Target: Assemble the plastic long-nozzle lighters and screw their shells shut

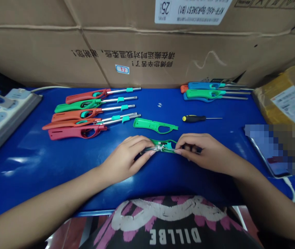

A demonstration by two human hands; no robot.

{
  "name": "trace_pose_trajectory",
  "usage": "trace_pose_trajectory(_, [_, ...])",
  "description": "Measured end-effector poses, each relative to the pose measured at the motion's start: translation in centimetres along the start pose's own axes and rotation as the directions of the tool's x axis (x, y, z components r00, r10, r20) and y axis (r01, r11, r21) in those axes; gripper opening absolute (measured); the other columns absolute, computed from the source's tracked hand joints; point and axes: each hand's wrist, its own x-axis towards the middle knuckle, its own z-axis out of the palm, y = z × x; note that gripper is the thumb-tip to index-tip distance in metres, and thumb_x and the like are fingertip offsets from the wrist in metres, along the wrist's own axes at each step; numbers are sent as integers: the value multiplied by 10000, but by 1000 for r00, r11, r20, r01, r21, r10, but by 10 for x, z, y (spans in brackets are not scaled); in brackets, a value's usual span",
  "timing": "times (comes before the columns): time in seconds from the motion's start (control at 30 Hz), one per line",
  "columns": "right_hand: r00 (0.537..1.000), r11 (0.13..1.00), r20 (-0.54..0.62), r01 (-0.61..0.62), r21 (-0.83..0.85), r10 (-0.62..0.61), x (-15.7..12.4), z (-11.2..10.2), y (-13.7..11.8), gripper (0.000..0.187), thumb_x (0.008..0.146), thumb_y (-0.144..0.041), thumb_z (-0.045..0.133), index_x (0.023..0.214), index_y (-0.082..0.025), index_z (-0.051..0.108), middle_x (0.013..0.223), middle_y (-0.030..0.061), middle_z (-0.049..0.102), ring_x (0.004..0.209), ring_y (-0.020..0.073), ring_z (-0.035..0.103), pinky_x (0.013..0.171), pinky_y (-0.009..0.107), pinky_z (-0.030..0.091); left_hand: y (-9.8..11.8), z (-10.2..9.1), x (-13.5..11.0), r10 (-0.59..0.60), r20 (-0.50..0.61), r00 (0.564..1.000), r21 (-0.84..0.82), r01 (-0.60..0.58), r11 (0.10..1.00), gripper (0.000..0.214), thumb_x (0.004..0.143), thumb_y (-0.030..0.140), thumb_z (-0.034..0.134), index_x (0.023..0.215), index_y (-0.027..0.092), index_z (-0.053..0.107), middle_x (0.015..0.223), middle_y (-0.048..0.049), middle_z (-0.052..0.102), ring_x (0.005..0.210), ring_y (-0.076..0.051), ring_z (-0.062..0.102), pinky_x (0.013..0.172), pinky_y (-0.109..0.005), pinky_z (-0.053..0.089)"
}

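Observation:
My left hand (126,155) and my right hand (204,152) both pinch an opened green lighter half (164,145) with a clear tube inside, flat on the blue table (59,166). Each hand has its fingers closed on one end of it. Just beyond lies the separate green lighter shell (155,125). A yellow-and-black screwdriver (198,118) rests a little past my right hand.
Several red, orange and green long lighters (90,114) lie in a row at the left. A few blue, green and orange lighters (209,90) sit at the back right. A power strip (2,117) is far left, cardboard boxes (137,45) behind, a phone (272,152) at right.

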Motion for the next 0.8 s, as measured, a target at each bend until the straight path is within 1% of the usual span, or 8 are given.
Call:
trace_pose_trajectory(0.1, [993, 979, -5, -115, 170, 117, 1, 8, 0, 149, 961, -348, 604, 943, -210, 658, 615, -40, 624, 464, 89, 560, 467, 229, 458, 2, 3, 0, 7, -13, 1000, -13, -8, 1000, 150, 1004, 217, 574, 1118, 148, 642, 1063, -72, 714, 996, -185, 657, 892, -362, 528])
trace_pose_trajectory(0.17, [987, 954, 23, -157, 257, 157, 3, 13, 0, 143, 963, -339, 596, 1004, -209, 640, 588, -47, 621, 467, 104, 588, 470, 228, 495, 3, 4, -1, -7, -30, 1000, -42, 6, 999, 149, 999, 219, 584, 1108, 143, 654, 1049, -74, 718, 979, -178, 664, 887, -351, 542])
trace_pose_trajectory(0.2, [987, 950, 30, -159, 270, 156, 3, 15, 0, 140, 962, -330, 596, 1015, -207, 637, 602, -43, 632, 482, 106, 602, 485, 229, 512, 4, 4, -2, -19, -41, 999, -61, 16, 998, 149, 997, 219, 589, 1103, 142, 660, 1045, -75, 719, 970, -172, 667, 882, -340, 549])
trace_pose_trajectory(0.27, [993, 965, 14, -116, 234, 116, 5, 19, -1, 127, 956, -317, 609, 976, -201, 656, 663, -24, 653, 511, 95, 604, 505, 223, 507, 4, 5, -2, -40, -57, 998, -92, 35, 995, 149, 992, 214, 600, 1097, 138, 673, 1045, -79, 721, 961, -161, 675, 875, -315, 558])
trace_pose_trajectory(0.37, [998, 994, -65, 26, 103, -19, 6, 21, 0, 122, 950, -296, 632, 908, -200, 694, 773, -1, 652, 571, 75, 567, 504, 210, 439, 4, 5, -2, -53, -60, 997, -108, 46, 993, 156, 988, 206, 606, 1098, 134, 690, 1045, -81, 725, 962, -159, 681, 872, -302, 563])
trace_pose_trajectory(0.5, [973, 981, -127, 193, 8, -190, 6, 23, 2, 101, 961, -233, 622, 934, -198, 713, 826, 6, 655, 632, 77, 527, 541, 216, 410, 4, 6, -1, -35, -35, 999, -118, 30, 993, 170, 992, 198, 594, 1110, 134, 698, 1045, -83, 725, 960, -168, 679, 867, -314, 562])
trace_pose_trajectory(0.6, [961, 971, -142, 238, -9, -237, 6, 24, 4, 93, 958, -196, 623, 935, -188, 713, 849, 7, 669, 635, 72, 517, 568, 218, 416, 3, 7, -2, -26, -26, 999, -124, 22, 992, 178, 991, 190, 591, 1121, 131, 698, 1051, -84, 723, 969, -173, 673, 873, -318, 555])
trace_pose_trajectory(0.8, [955, 968, -160, 252, -10, -251, 6, 25, 6, 99, 962, -191, 619, 961, -181, 718, 841, 7, 665, 641, 71, 525, 570, 217, 415, 1, 6, -3, -21, -21, 1000, -125, 18, 992, 182, 990, 178, 591, 1129, 122, 695, 1060, -84, 719, 979, -169, 668, 882, -309, 546])
